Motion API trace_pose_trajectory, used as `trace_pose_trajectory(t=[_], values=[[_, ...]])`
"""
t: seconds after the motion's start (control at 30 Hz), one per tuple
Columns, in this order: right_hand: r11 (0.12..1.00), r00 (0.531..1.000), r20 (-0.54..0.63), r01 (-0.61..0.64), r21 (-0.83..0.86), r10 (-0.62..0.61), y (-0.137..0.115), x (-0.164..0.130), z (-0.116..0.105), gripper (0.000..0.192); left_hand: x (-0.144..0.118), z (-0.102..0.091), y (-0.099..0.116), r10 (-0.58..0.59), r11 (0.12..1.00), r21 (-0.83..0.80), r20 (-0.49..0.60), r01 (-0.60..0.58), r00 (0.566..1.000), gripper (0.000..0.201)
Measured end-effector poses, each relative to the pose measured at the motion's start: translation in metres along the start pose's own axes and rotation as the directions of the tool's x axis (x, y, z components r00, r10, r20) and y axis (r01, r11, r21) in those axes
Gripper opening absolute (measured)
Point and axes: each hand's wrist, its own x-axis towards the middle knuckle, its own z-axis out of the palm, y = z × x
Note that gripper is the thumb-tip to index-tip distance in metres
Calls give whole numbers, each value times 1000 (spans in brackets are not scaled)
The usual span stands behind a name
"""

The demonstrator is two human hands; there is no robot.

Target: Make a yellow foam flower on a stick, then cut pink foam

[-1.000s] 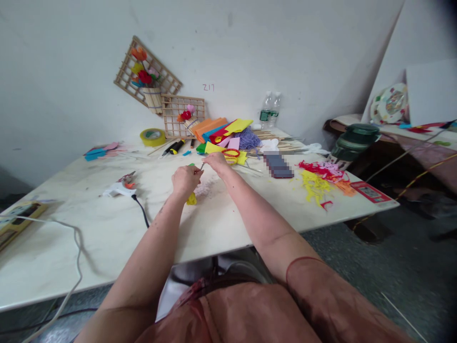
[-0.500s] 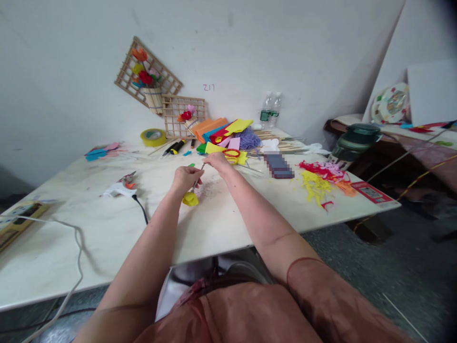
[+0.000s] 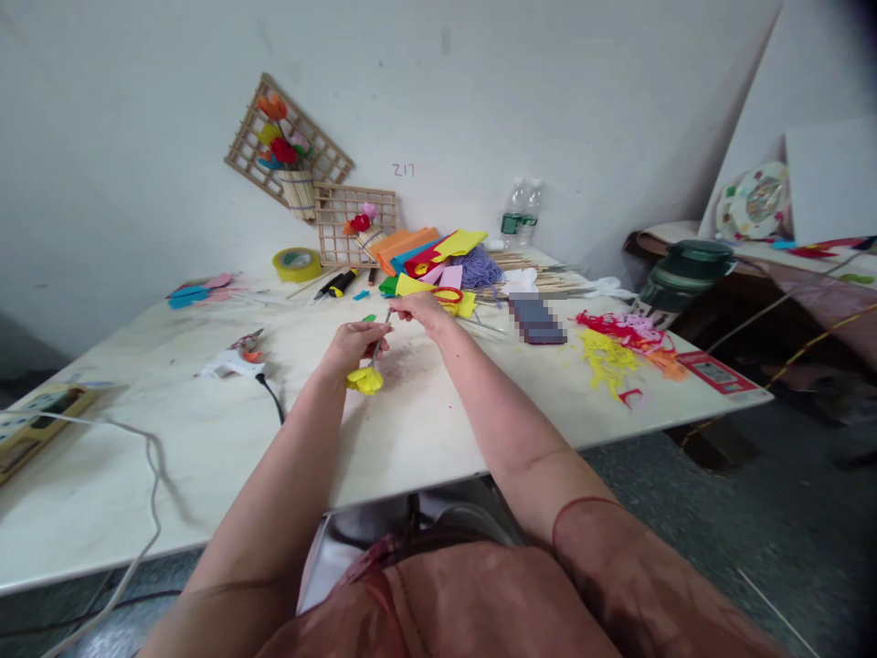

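Observation:
My left hand [image 3: 351, 347] is closed around the thin stem of a yellow craft flower [image 3: 365, 380]. The bloom points down and toward me, just below that hand and over the table. My right hand [image 3: 423, 311] pinches the far end of the same stem, its fingertips together. Between the two hands a short grey length of stem shows. A small green piece [image 3: 368, 318] lies just beyond my left hand. Red-handled scissors [image 3: 449, 295] rest beside my right hand, on yellow sheets that it partly covers.
To the left are a white glue gun [image 3: 233, 364] with a black cord, and a power strip [image 3: 45, 411]. Yellow tape [image 3: 297, 264], cutters [image 3: 335, 284] and coloured sheets [image 3: 397, 251] lie at the back. A phone [image 3: 538, 318] and shredded scraps [image 3: 609, 356] are on the right.
The yellow flower has turned slightly, so its bloom looks more spread and sits a little further left. Both hands keep hold of the stem, nearly in place. The view has shifted slightly.

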Motion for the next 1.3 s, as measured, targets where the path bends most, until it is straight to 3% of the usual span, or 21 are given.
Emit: trace_pose_trajectory(t=[0.57,1.3], values=[[999,999,-34,-41,24,42,0,-2,3,18,4,-3,-8,-16,999,-34,73,19,997,39],[999,998,-64,-26,-19,25,-2,-2,3,23,2,-1,-7,-2,998,-68,91,8,996,39]])
